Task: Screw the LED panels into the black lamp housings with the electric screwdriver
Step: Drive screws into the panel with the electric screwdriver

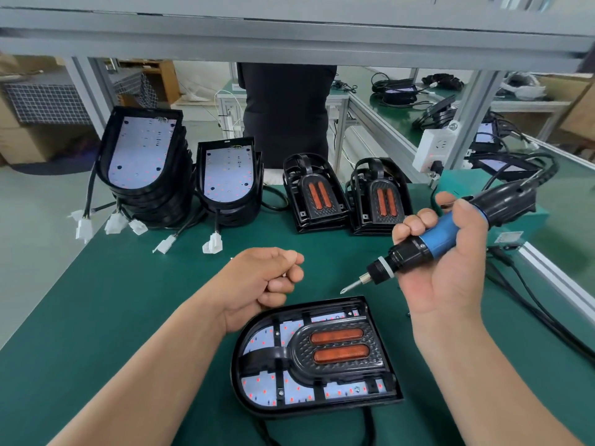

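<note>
Fingers [418,220] grip screwdriver [441,233] near housing [237,365] containing LED panel [257,385].

Matt green bench mat [128,317], glossy black plastic lamp housing [383,336], textured orange reflectors [338,336], bright metal bit [352,285]

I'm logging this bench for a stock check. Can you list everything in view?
lamp housing with LED panel: one, black, white panel, orange reflectors, flat on the mat nearest the person
housing stacks: two, black with white panels, far left
reflector frame stacks: two, black with orange strips, far centre
connectors: several, white, on cables by the left stacks
electric screwdriver: one, blue and black, held up at right
power socket: one, white, on the right frame post
mat: one, green, covering the bench
person opposite: one, in black, behind the bench
left hand: fingers curled, pinching a small metallic piece, likely a screw
right hand: grips the electric screwdriver
</note>
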### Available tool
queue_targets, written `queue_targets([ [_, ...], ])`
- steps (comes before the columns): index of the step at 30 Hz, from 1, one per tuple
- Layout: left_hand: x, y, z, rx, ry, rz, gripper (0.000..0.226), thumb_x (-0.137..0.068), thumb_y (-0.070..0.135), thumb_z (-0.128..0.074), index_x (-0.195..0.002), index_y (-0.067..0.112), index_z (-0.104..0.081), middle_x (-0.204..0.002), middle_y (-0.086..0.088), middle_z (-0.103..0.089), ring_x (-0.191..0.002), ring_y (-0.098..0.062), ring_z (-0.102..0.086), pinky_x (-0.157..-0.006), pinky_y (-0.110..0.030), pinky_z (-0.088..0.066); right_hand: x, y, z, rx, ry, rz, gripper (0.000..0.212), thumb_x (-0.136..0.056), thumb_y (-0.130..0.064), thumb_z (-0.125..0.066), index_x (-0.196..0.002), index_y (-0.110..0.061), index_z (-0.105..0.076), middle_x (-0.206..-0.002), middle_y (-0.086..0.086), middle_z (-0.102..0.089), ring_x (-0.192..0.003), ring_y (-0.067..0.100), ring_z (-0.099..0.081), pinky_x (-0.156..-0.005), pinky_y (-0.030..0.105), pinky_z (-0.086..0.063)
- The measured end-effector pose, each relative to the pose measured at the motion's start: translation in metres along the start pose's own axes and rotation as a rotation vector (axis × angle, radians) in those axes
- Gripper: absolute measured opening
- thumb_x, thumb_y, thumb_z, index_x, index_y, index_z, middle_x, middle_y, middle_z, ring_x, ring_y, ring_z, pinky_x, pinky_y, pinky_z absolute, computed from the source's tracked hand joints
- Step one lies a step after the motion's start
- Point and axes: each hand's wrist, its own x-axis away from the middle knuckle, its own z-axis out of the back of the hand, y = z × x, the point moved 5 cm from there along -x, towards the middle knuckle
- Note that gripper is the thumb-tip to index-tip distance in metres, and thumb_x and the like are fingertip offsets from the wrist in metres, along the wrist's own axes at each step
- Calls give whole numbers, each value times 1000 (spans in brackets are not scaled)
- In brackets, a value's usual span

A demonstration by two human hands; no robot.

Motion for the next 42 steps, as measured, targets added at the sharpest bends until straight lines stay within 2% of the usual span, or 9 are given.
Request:
queue_targets([
  [7,-4,0,1,14,-55,-22,30,-97,36,-69,-99,7,-67,-71,2,-54,-52,-5,-33,-39,-14,-28,2,13,0,23,9,-34,14,-100,-27,-63,-110,-16,-61,-79,-1,-53,-68,15,-52,-70,31,-54],
  [11,-4,-3,1,67,-88,4,29,-106,18,-58,-109,-4,-77,-82,-5,-63,-59,-7,-41,-45,-15,-32,1,13,0,19,16,-28,16,-101,-27,-63,-112,-16,-59,-79,-1,-54,-70,16,-53,-71,31,-54],
  [15,-2,-3,-1,37,-149,-4,24,-105,-1,-52,-118,-8,-71,-89,-11,-68,-61,-9,-45,-46,-16,-36,2,11,-1,7,31,-2,16,-104,-30,-62,-112,-16,-58,-81,-1,-54,-71,16,-54,-76,32,-56],
  [19,-1,-1,-4,-1,-187,-33,15,-106,-1,-51,-112,2,-64,-88,-12,-67,-59,-9,-44,-45,-16,-35,3,10,-3,-11,62,18,31,-105,-41,-66,-120,-17,-53,-87,1,-58,-80,19,-57,-91,37,-56],
  [22,-2,-2,-4,9,-195,-37,12,-104,3,-58,-104,5,-70,-86,-11,-65,-59,-8,-42,-45,-15,-35,3,12,-3,14,78,19,38,-104,-45,-65,-126,-18,-49,-91,0,-59,-86,19,-56,-96,36,-53],
  [26,-3,-4,-4,4,-186,-33,14,-91,8,-71,-101,5,-81,-85,-9,-65,-60,-8,-43,-46,-14,-36,4,16,-4,40,65,9,35,-106,-45,-61,-125,-18,-50,-91,0,-59,-86,18,-56,-97,36,-51],
  [31,-2,-3,-2,29,-214,-45,19,-87,4,-76,-106,3,-81,-89,-11,-70,-61,-9,-43,-47,-14,-37,5,12,-6,36,45,22,31,-105,-44,-62,-120,-19,-52,-90,-1,-58,-87,19,-55,-98,37,-50],
  [36,-2,-3,-3,11,-217,-49,18,-85,3,-75,-102,7,-82,-92,-12,-72,-61,-9,-40,-47,-14,-36,7,9,-9,21,29,28,25,-107,-43,-60,-116,-21,-54,-90,-1,-58,-86,18,-56,-96,35,-52],
  [42,-2,-2,-5,-1,-232,-58,15,-87,3,-73,-99,9,-79,-91,-13,-70,-60,-9,-37,-47,-15,-35,10,9,-12,12,-14,12,31,-106,-43,-61,-121,-18,-51,-91,0,-56,-87,19,-55,-97,37,-51],
])
